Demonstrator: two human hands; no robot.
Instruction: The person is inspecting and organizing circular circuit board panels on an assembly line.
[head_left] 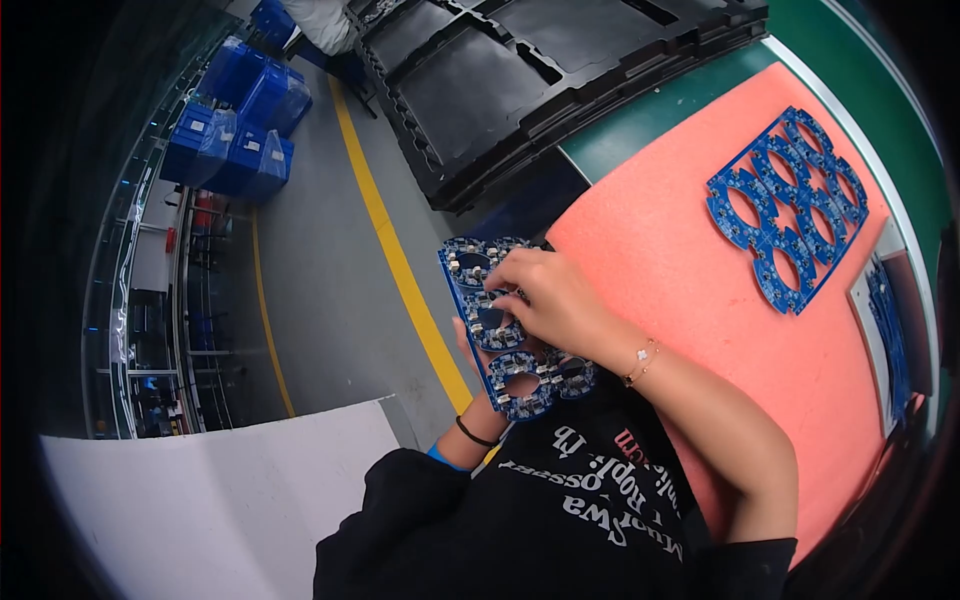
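blue circuit panel (497,330), salmon-pink mat (660,270)

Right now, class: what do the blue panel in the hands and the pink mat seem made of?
Blue panel: likely rigid circuit-board laminate, glossy blue coating, small soldered parts, round cut-outs. Pink mat: probably soft foam, matte, evenly coloured, no shine.

You are on an electronics factory floor: yellow lane lines (395,255) cross grey concrete, blue storage crates (245,120) stack at upper left, black moulded trays (540,80) pile at top, and a blue circuit-board panel (790,205) lies on the pink-foam worktop (680,270).
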